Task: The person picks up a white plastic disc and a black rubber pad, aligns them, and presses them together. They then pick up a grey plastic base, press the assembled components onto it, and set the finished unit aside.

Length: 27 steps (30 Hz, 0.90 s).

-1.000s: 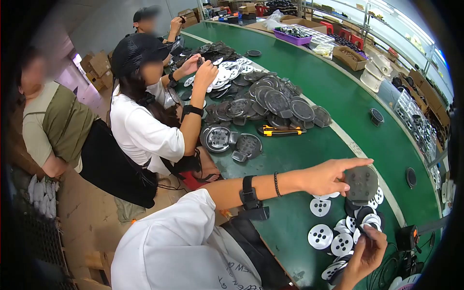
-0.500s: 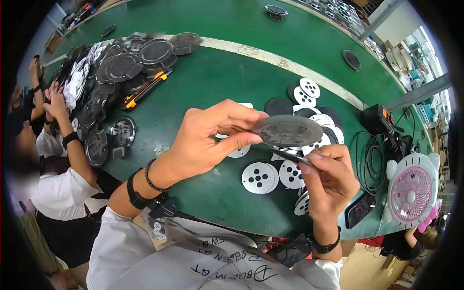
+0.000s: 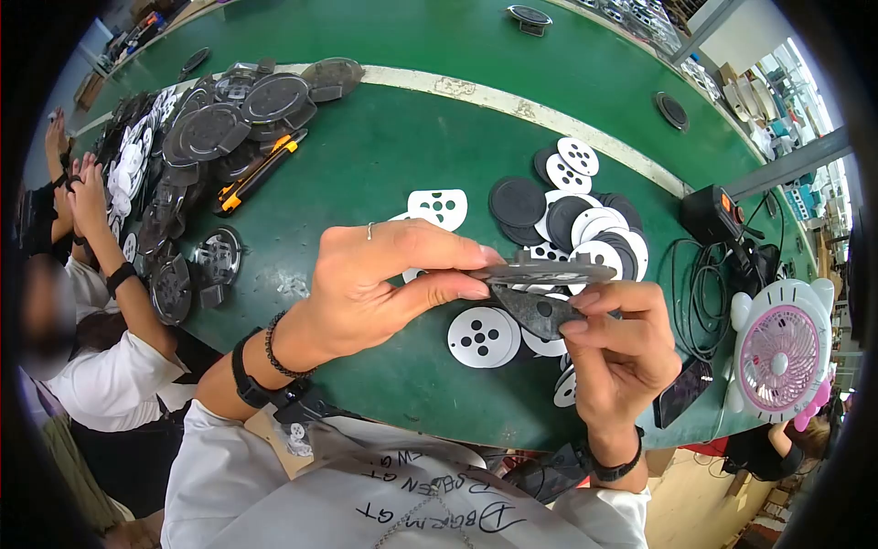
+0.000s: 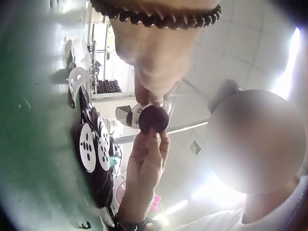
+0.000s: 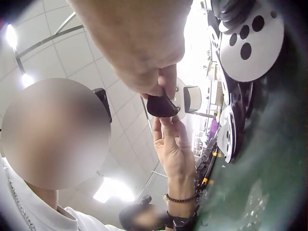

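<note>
In the head view my left hand (image 3: 375,288) pinches the rim of a clear round plastic disc (image 3: 558,271) between thumb and fingers. The disc is seen nearly edge-on, with small tabs along its upper side. Just beneath it, a thin black pad with holes (image 3: 540,313) is pinched at its right edge by my right hand (image 3: 629,352). The pad slants and overlaps the disc in this view. From the left wrist, the pad (image 4: 154,119) appears as a dark round face between both hands. The right wrist view shows the pad (image 5: 161,107) curved under the fingers.
White hole-punched discs (image 3: 480,337) and black pads (image 3: 518,201) lie heaped beyond my hands. A pile of clear discs (image 3: 215,130) and a yellow-black utility knife (image 3: 261,174) lie left. At right are a pink-white fan (image 3: 779,352), coiled cable (image 3: 700,297) and phone (image 3: 684,395). People sit left.
The head view has swung right, back over my hands. My left hand has brought the clear disc in and tipped it edge-on. The right hand has turned the black pad up against its underside.
</note>
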Motion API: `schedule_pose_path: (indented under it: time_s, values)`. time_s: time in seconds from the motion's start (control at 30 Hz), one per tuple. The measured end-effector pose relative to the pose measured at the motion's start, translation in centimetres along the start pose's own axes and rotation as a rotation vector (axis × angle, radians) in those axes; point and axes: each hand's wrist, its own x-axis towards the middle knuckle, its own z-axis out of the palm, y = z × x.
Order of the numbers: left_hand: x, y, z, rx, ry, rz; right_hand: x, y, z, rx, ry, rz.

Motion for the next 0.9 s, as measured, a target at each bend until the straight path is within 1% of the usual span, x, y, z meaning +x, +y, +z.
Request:
schedule_pose_path:
  time_s: [0.07, 0.17, 0.37, 0.43, 0.47, 0.53, 0.6, 0.67, 0.7, 0.77, 0.8, 0.83, 0.87, 0.9]
  values:
    - [0.0, -0.3, 0.0, 0.008, -0.001, 0.072, 0.0, -0.1, 0.0, -0.005, 0.006, 0.005]
    - [0.1, -0.2, 0.0, 0.036, -0.004, 0.104, -0.1, -0.2, 0.0, -0.027, 0.008, 0.027]
    - [0.1, 0.0, 0.2, 0.028, 0.004, 0.080, -0.2, -0.4, -0.1, -0.036, 0.022, 0.047]
    - [0.2, 0.2, 0.2, 0.030, -0.002, 0.089, -0.4, -0.6, 0.0, -0.038, 0.053, 0.093]
    - [0.2, 0.2, 0.2, 0.033, -0.007, 0.099, -0.3, -0.6, 0.0, -0.039, 0.054, 0.093]
    - [0.1, 0.1, 0.3, 0.018, -0.003, 0.099, -0.2, -0.5, 0.1, -0.059, 0.045, 0.036]
    - [-0.1, 0.0, 0.3, 0.004, 0.003, 0.095, -0.3, -0.4, 0.2, -0.066, 0.048, 0.028]
    - [-0.1, -0.1, 0.4, 0.021, 0.000, 0.134, -0.4, -0.4, 0.5, -0.072, 0.052, 0.020]
    - [-0.2, -0.1, 0.3, 0.021, 0.000, 0.135, -0.4, -0.4, 0.8, -0.029, 0.084, 0.045]
    - [-0.5, -0.1, 0.3, 0.028, 0.010, 0.059, -0.5, -0.7, 0.9, 0.015, 0.119, 0.071]
    - [-0.6, 0.0, 0.5, 0.027, 0.008, 0.059, -0.5, -1.0, 0.8, -0.026, 0.119, 0.135]
    - [-0.7, 0.1, 0.7, -0.013, 0.009, 0.001, -0.6, -1.2, 0.7, -0.067, 0.121, 0.200]
    - [-0.8, 0.2, 0.8, -0.054, 0.009, -0.056, -0.8, -0.5, 0.6, -0.035, 0.115, 0.158]
    - [-0.9, 0.4, 1.0, -0.056, 0.007, -0.058, -0.8, -0.3, 0.6, -0.036, 0.117, 0.161]
